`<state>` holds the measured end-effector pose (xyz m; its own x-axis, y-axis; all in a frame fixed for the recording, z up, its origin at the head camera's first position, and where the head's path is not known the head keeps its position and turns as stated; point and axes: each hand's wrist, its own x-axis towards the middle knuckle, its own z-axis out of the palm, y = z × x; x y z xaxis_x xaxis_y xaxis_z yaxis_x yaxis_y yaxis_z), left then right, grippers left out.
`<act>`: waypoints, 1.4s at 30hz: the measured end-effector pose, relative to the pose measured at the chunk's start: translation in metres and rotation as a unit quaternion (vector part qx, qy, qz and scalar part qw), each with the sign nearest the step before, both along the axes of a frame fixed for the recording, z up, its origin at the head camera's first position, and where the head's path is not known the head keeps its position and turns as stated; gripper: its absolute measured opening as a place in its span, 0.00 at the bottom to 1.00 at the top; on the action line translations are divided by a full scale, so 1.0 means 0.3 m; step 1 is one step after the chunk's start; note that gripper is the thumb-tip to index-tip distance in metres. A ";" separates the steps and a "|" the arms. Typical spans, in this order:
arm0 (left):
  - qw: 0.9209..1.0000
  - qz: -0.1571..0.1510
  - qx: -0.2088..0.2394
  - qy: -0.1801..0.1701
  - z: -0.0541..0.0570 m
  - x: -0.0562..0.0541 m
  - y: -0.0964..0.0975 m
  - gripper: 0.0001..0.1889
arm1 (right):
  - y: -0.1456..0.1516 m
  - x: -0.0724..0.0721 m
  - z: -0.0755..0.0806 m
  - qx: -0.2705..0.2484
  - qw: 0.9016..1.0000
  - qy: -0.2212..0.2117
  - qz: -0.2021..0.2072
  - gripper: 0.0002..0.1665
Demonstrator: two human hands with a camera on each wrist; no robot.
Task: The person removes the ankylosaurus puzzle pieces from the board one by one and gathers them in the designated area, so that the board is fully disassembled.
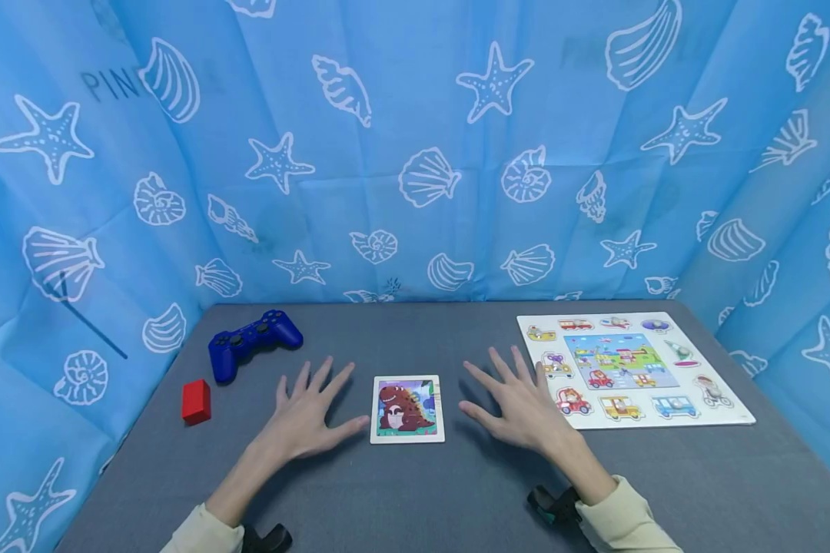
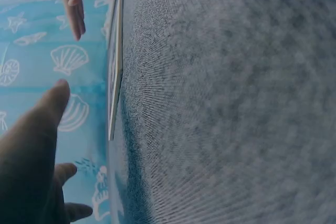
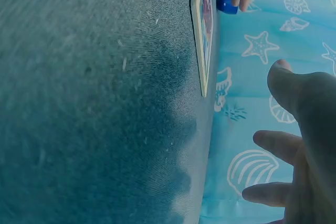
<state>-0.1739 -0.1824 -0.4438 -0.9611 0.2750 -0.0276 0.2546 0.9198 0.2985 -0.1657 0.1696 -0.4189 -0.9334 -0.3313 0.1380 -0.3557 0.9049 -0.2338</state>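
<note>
A small square dinosaur picture puzzle [image 1: 406,409] in a pale frame lies flat on the grey table, between the two hands. To its left the left hand [image 1: 311,415] is spread with straight fingers, its thumb tip close to the puzzle's left edge. On the other side the right hand [image 1: 515,403] is spread likewise, a little apart from the puzzle and near the left edge of a larger white vehicle puzzle board [image 1: 636,369]. Neither hand holds anything. Side-on in the right wrist view, the dinosaur puzzle [image 3: 202,35] shows its thin edge beyond the thumb.
At the back left lies a blue game controller [image 1: 254,342], with a red block [image 1: 196,402] in front of it. A blue curtain [image 1: 415,153] with white shells and starfish stands along the back and sides of the grey table [image 1: 415,507].
</note>
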 end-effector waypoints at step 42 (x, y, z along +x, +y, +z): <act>0.991 -0.079 0.038 -0.097 -0.034 -0.093 0.067 0.65 | -0.311 -0.139 0.006 -0.191 0.952 -0.170 0.167 0.20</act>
